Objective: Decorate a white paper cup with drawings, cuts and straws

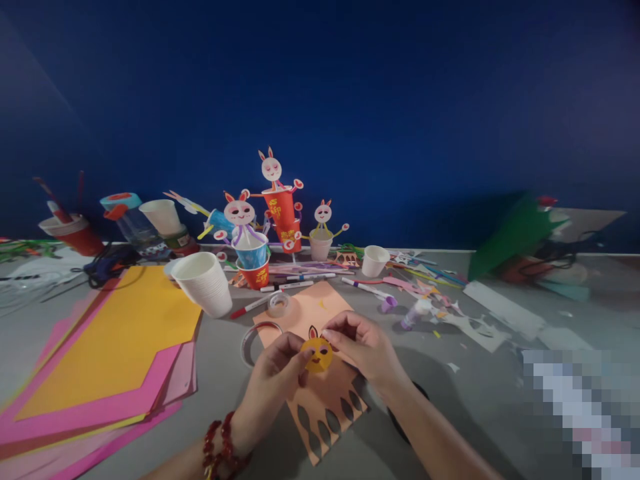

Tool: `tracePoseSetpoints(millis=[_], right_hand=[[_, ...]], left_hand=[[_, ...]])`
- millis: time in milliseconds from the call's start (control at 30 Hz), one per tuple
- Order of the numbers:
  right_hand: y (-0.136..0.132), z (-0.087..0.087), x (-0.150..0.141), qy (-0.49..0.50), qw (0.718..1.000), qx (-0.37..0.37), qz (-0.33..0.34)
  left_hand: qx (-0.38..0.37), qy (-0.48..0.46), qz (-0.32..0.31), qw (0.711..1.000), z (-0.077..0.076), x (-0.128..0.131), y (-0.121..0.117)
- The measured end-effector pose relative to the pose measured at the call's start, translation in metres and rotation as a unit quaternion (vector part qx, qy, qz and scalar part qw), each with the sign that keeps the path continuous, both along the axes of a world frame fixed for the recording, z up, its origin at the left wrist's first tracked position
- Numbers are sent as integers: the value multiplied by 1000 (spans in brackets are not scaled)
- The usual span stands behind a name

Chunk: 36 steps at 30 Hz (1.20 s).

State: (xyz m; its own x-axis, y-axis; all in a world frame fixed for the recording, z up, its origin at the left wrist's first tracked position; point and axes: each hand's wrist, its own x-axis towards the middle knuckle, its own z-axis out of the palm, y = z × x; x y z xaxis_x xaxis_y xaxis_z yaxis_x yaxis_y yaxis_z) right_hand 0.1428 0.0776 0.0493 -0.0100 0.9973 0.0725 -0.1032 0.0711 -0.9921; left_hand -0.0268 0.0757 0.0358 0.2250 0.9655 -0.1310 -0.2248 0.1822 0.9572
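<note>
A round yellow paper rabbit face (318, 360) with drawn eyes and a mouth is held up over a sheet of orange paper (320, 303). My left hand (280, 363) pinches the face at its left edge between thumb and fingers. At its upper right, my right hand (360, 340) has thumb and forefinger closed at an ear; one paper ear (313, 332) stands up beside those fingertips, and a second is mostly covered by them. Leaf-shaped holes are cut along the orange sheet's near edge.
Coloured paper sheets (115, 340) lie at the left, beside stacked white paper cups (205, 283). Paper-cup rabbit figures (240, 213) stand at the back. A tape roll (279, 305), markers (287, 285), a glue stick (416, 313) and paper scraps (480, 330) lie around the sheet.
</note>
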Motion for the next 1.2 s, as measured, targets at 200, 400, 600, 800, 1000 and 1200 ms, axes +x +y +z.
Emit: tracePoseSetpoints(millis=[200,400,600,800,1000,1200], right_hand=[[0,-1,0,-15,1000,10,0],[1,-2,1,-28,999,23,1],[0,-2,1,-29,999,20,-5],[-1,2,1,-24,1000,15,-2],[-1,4,2,-18,1000,19,11],[-1,3,1,-15,1000,15,16]], left_hand=[[-3,-8,5,1000,-2,0,0],[-5,-7,6,1000,3,1,-1],[-7,-1,4,1000,3,1,-1],[-13,6,12,1000,5,2,-2],[-8,3,16,1000,4,0,-1],[-8,3,11,1000,4,0,-2]])
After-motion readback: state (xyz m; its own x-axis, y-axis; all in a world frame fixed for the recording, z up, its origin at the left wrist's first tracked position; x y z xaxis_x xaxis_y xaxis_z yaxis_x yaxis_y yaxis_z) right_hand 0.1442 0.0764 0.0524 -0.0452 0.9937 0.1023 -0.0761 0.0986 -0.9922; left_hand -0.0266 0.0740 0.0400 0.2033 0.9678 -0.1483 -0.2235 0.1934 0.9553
